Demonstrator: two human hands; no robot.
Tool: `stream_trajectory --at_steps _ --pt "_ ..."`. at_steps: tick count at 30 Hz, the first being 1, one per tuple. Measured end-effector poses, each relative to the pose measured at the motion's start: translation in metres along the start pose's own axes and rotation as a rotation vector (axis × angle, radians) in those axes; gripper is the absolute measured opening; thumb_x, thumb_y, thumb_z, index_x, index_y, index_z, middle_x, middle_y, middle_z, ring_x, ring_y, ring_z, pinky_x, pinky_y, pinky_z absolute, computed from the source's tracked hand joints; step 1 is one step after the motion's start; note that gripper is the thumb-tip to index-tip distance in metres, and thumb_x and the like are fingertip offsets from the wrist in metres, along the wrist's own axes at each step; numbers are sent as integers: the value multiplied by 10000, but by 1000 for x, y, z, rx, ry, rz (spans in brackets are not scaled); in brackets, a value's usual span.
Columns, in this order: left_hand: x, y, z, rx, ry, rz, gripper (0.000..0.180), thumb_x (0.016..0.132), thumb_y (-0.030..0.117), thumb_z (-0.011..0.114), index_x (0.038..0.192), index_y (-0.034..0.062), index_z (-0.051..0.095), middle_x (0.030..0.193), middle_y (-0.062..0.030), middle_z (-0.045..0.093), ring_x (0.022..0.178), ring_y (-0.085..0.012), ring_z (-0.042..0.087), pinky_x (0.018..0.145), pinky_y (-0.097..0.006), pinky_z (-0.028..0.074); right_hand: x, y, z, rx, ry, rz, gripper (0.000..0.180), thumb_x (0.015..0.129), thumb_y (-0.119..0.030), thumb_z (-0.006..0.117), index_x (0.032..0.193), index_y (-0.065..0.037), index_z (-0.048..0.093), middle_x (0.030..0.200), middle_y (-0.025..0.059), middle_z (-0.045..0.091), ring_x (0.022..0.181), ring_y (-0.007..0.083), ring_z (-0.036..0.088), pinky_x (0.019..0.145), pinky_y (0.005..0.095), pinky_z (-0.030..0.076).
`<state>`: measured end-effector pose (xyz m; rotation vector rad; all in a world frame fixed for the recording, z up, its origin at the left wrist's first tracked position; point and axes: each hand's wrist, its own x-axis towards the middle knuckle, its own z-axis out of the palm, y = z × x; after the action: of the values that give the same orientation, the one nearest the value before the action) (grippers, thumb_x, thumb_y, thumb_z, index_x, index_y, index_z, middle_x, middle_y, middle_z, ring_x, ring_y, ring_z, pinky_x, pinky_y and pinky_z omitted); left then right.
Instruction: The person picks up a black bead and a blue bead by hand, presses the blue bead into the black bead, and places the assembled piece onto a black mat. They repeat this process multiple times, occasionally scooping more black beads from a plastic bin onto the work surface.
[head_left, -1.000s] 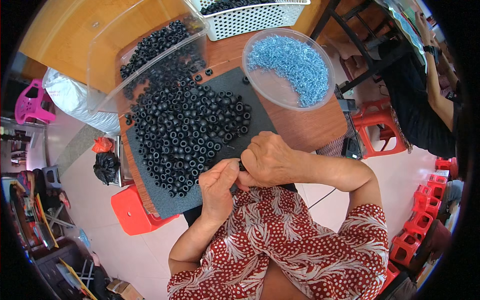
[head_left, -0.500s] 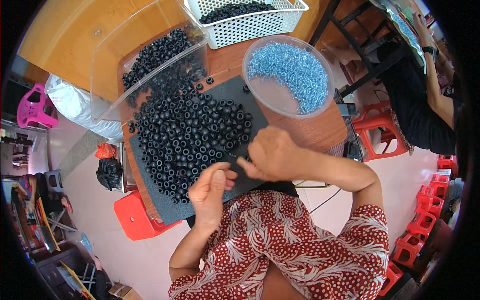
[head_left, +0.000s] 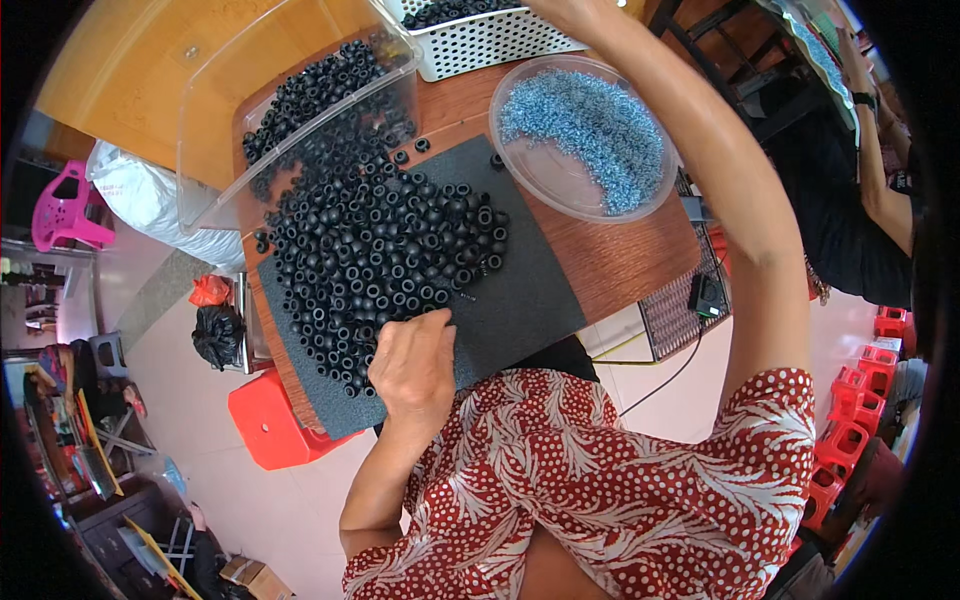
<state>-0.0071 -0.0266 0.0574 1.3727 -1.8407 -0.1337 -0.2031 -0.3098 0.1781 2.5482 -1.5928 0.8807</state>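
Black rubber rings [head_left: 385, 250] lie heaped on a dark mat [head_left: 520, 300] spread over the wooden table [head_left: 620, 262], more of them spilling from a tipped clear plastic bin [head_left: 290, 100]; the left hand [head_left: 412, 368] rests at the heap's near edge, fingers curled onto the rings, whether it grips one cannot be told; the right hand [head_left: 565, 10] stretches far over a white perforated basket [head_left: 490, 40] at the picture's top edge, its grasp out of sight; a clear bowl [head_left: 545, 170] of small blue pieces sits beside the mat.

two hands [head_left: 412, 362], one bowl [head_left: 560, 180], one basket [head_left: 490, 45]
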Motion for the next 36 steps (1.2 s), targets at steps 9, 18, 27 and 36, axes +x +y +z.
stream_trajectory --at_steps 9,18,27,36 --pt "23 2 15 103 -31 130 301 624 -16 716 911 14 634 841 -77 622 712 -244 564 614 -321 465 2 33 33 96 166 -121 521 689 -337 724 1004 29 528 960 275 611 909 443 586 801 471 465" --pt "37 -12 40 328 -74 379 208 623 39 553 824 -9 577 724 -94 484 619 -223 452 540 -302 412 -139 -33 29 263 150 -435 138 746 -78 666 773 8 561 696 139 530 649 318 544 556 382 424" --pt "32 -6 -3 -1010 -25 -801 206 741 -61 677 937 -36 621 860 -85 637 647 -123 584 557 -254 496 -208 -66 34 714 -24 -154 184 710 -40 713 844 4 595 728 102 556 664 255 547 571 327 419" --pt "16 3 -4 -1379 20 -878 175 776 -28 663 941 -49 609 843 -103 635 649 -157 602 573 -286 506 -233 -108 45 858 122 -199 251 657 -9 713 885 -25 608 799 84 584 710 250 542 620 331 429"
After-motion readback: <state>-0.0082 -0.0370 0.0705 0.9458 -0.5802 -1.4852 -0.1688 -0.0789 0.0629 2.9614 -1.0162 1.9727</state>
